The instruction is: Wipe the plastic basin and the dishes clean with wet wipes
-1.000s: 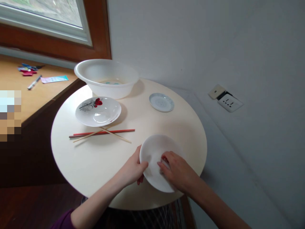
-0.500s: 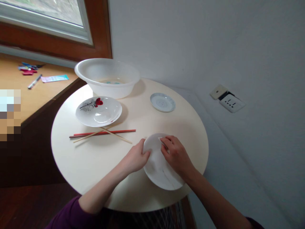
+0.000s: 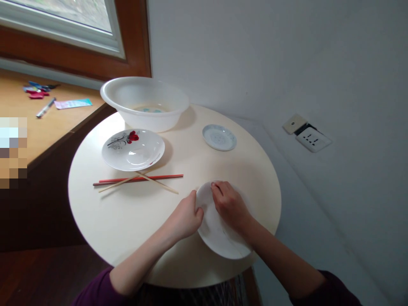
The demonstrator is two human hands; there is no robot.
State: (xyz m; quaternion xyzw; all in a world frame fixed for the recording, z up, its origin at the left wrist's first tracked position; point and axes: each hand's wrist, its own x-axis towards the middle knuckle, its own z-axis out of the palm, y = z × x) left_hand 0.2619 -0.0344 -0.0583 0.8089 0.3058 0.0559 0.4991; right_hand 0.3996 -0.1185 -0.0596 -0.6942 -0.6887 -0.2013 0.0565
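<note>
A white plate [image 3: 219, 242] is tipped a little at the near right part of the round table. My left hand [image 3: 186, 216] grips its left rim, with the thumb over the inside and the other fingers out of sight behind. Over the plate's inner face, my right hand [image 3: 232, 208] is closed, its fingertips bunched near the upper rim. Whatever those fingers hold is mostly hidden; a small pale bit showed at them earlier. Faint marks show on the plate's lower part, below the right hand.
Red and pale chopsticks [image 3: 137, 180] lie crossed at the left. Behind them sits a shallow flower-patterned dish [image 3: 134, 159]. A large white basin [image 3: 149, 121] and a small bluish saucer [image 3: 219, 138] stand farther back on the round table [image 3: 137, 229]. A wall socket [image 3: 314, 139] is at right.
My right hand has shifted slightly left and up across the plate, its fingertips closer to the upper rim. My left hand still grips the left rim; the plate sits slightly farther right.
</note>
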